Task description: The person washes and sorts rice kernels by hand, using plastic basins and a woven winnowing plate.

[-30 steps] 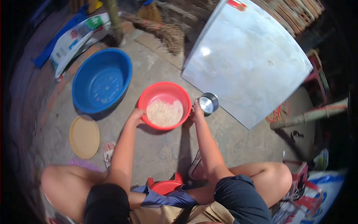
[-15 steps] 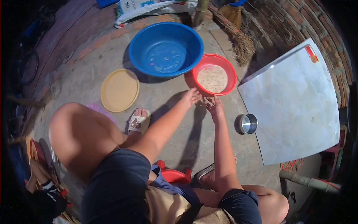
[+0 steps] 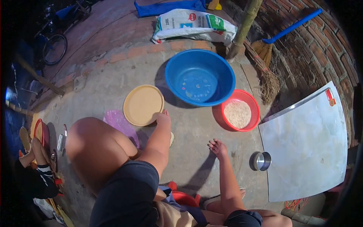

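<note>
My left hand (image 3: 163,117) is at the lower right rim of a round tan tray (image 3: 143,105), its fingers apart and overlapping the edge. The tray is shallow with a raised rim and lies on the concrete floor. My right hand (image 3: 218,148) hovers over the floor with fingers loosely spread, nothing in them. It is nearest to a red basin (image 3: 256,123) partly filled with pale grains (image 3: 237,114) that look like rice. A large blue basin (image 3: 200,77) stands between the tray and the red basin, with a little debris on its bottom.
A metal bowl (image 3: 261,161) sits beside a large whitish board (image 3: 306,147) on the right. Brooms (image 3: 267,85) lean by the brick wall behind a bamboo post (image 3: 242,32). Purple plastic (image 3: 120,126) lies left; another person (image 3: 38,170) sits far left.
My left hand has moved left from near the red basin to the tan tray. My right hand has drawn back from the red basin's rim. The view has shifted up and left.
</note>
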### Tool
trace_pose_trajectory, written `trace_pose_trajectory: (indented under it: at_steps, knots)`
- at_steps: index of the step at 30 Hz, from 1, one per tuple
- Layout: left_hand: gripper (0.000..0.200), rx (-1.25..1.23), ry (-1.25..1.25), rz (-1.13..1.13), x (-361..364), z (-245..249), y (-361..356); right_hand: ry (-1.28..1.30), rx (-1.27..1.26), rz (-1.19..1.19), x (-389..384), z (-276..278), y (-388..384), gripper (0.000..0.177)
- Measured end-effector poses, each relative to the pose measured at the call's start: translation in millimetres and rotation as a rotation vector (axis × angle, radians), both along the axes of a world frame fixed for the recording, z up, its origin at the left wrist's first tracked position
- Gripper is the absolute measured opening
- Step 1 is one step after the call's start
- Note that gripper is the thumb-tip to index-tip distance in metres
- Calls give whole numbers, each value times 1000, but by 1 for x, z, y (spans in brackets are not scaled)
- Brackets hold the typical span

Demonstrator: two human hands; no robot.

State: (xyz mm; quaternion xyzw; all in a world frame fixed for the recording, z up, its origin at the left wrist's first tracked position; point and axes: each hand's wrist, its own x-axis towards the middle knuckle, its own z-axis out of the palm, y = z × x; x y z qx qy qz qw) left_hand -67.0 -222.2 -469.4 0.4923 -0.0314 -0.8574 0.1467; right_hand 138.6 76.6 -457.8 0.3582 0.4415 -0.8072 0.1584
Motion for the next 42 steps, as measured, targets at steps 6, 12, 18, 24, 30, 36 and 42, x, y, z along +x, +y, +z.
trace_pose_trajectory:
  at_steps: [6, 12, 18, 24, 30, 36, 42]
  knots:
    - [41, -129, -58, 57, 0, 57, -3, -79, -17, -38, -7, 4, 0, 26]
    - [29, -455, 125, -28, -10, 164, 39, -27, -159, -425, -30, 3, 6, 17]
    - [18, -991, 475, -588, 7, 241, 95, 311, -49, -984, -70, 107, 71, 34]
    - [17, -1207, 791, -1736, 27, 255, 118, 481, 507, -519, -14, 264, 106, 64]
    - [20, -1298, 787, -2697, 64, 190, 142, -315, 970, 834, 39, 200, 129, 40]
    - [14, -1220, 234, -3203, 87, 86, 137, -644, 204, 1035, 73, 66, 116, 42]
    - [24, -1713, 238, -2855, 99, 63, 145, -420, 798, 553, 85, 36, 113, 34]
